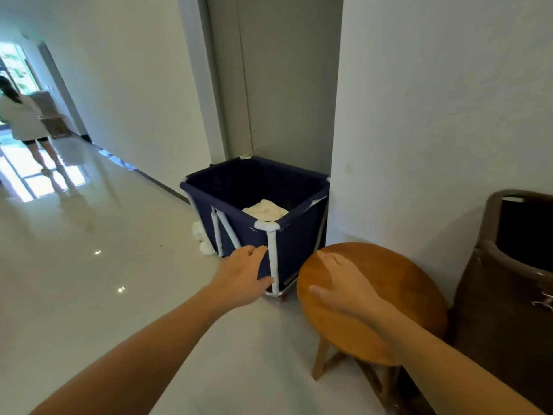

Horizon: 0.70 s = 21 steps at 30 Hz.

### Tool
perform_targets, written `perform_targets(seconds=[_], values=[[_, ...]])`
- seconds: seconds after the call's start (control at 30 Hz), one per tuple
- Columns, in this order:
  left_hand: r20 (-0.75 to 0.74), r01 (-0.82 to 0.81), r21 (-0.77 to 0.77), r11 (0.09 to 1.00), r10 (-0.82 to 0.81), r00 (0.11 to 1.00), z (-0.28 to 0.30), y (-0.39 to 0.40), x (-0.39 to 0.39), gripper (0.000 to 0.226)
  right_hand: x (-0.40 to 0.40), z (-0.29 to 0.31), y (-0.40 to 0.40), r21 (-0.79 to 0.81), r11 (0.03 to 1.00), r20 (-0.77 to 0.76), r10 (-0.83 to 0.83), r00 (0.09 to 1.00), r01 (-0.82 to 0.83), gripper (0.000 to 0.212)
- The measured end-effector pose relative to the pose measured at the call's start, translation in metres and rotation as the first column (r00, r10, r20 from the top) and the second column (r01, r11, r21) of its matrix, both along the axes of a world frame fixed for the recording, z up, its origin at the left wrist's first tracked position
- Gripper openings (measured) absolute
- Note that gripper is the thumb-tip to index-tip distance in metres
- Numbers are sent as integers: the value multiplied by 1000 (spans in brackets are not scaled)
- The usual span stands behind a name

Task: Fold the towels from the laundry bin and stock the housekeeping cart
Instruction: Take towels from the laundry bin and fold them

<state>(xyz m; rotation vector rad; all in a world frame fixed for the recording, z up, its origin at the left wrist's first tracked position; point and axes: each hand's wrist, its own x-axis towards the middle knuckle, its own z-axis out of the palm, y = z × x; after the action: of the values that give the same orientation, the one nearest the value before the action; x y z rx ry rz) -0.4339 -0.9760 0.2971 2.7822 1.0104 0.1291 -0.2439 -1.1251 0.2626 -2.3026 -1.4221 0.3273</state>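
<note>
At the far upper left of the frame a person walks off down the corridor; they have no part in our work. Coming toward the centre, a few white towels lie on the glossy floor, pressed against the left foot of the bin.

Our left hand reaches forward in the lower middle of the frame, fingers spread and relaxed, holding nothing. It appears over the bin's near side, beside the white padded post, though we cannot tell whether it touches the cloth.

The bin stands in the centre, tucked into the corner by the door. It is navy fabric on a white frame, and one pale towel shows low inside it, near the front wall.

To the right, our right hand hangs flat and open over the round wooden stool, gripping nothing; contact with the seat is unclear.

At the right edge we see a brown cart with a dark opening on top.

We judge that we are at the very start: approaching the bin, no towel lifted or folded. Next we need to lean over the rim, reach deep and gather the towel; the stool might serve as our folding table.
</note>
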Motion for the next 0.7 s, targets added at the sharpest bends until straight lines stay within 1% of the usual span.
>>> perform_targets(seconds=[0.1, 0.23, 0.33, 0.5, 0.6, 0.7], values=[[-36, -65, -10, 998, 64, 997, -2, 48, 20, 59, 27, -4, 54, -29, 998, -34, 47, 998, -48, 86], [-42, -133, -29, 991, 132, 990, -8, 103, 44, 63, 62, -14, 118, -40, 993, -73, 104, 992, -107, 84], [-86, -133, -10, 991, 132, 988, -16, 142, 58, 65, 76, -24, 162, -58, 989, -117, 131, 984, -138, 82], [-65, -134, -27, 991, 132, 989, -32, 219, 87, 65, 102, -42, 238, -68, 982, -136, 164, 977, -174, 80], [-56, -112, -29, 993, 111, 992, -46, 275, 107, 67, 120, -55, 288, -73, 985, -129, 148, 981, -158, 80], [-46, -90, -44, 995, 88, 995, -61, 339, 126, 68, 140, -69, 343, -75, 990, -153, 109, 982, -121, 76]])
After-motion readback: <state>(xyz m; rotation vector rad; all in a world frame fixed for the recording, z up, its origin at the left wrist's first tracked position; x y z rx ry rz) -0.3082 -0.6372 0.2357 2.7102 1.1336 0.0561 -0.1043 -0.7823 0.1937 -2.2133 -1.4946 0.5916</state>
